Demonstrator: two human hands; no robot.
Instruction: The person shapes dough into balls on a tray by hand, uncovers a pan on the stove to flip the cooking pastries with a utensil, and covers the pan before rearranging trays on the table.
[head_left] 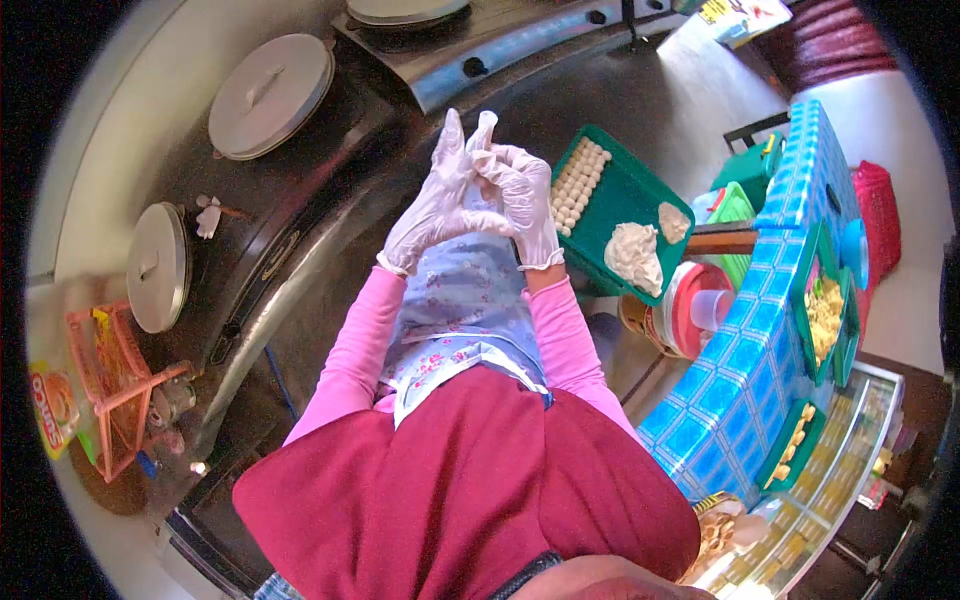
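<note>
- Landmark: the green tray [625, 188] carries rows of dough balls [580, 187] along its left edge; a large dough lump [633, 255] and a smaller dough lump [674, 222] lie toward its near end.
- Left hand [445, 195]: left of the tray, fingers extended, thumb spread apart.
- Right hand [522, 195]: between left hand and tray, thumb and fingers drawn together at a left finger. Whether they pinch dough cannot be told.
- Gloves [541, 238]: worn on both hands. The pose suggests adjusting or wiping a glove finger.
- Recommended: pull gently toward the fingertip; avoid tearing.
- Caution: work clear of the tray, lest an elbow or cuff disturb the dough balls.
</note>
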